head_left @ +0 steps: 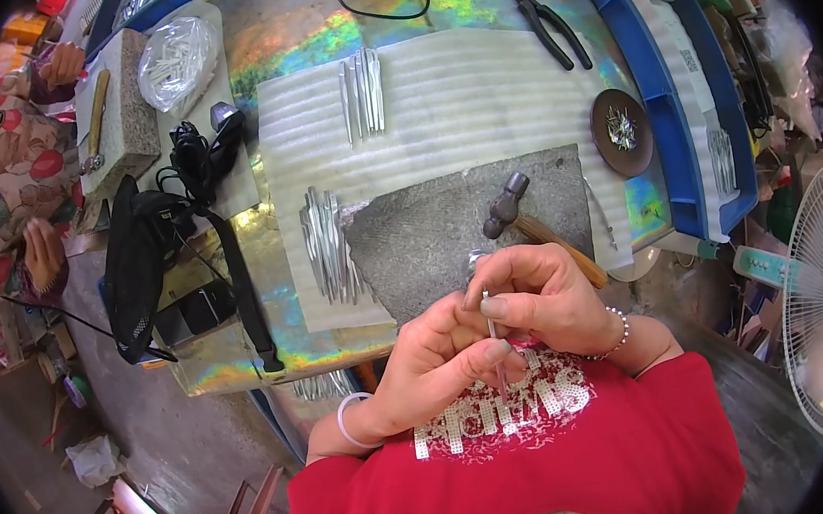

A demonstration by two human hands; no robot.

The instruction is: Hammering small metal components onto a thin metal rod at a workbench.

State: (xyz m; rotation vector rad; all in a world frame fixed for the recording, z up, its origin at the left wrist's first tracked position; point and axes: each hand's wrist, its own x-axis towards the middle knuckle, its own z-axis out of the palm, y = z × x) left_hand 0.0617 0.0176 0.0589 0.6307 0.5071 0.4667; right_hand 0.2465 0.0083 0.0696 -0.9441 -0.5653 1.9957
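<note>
Close to my chest, both my hands meet around a slim silvery metal rod (500, 379), held upright in the picture. The fingers of my left hand (437, 364) are pinched on its lower part. My right hand (546, 296) has thumb and forefinger closed at its upper end. Just beyond them lies a rough grey stone slab (428, 218). A hammer (506, 206) with a wooden handle rests on it, the handle running under my right hand. Left of the slab is a bundle of slender metal pieces (328, 250); another group of them (363, 93) lies farther off.
White foam sheeting (474, 82) covers the table. At right are a brown dish (605, 144) of small metal pins, black-handled pliers (548, 24), a blue bin (651, 85) and a fan (822, 297). A black bag (140, 268) lies left; beyond it sits another person (14, 196).
</note>
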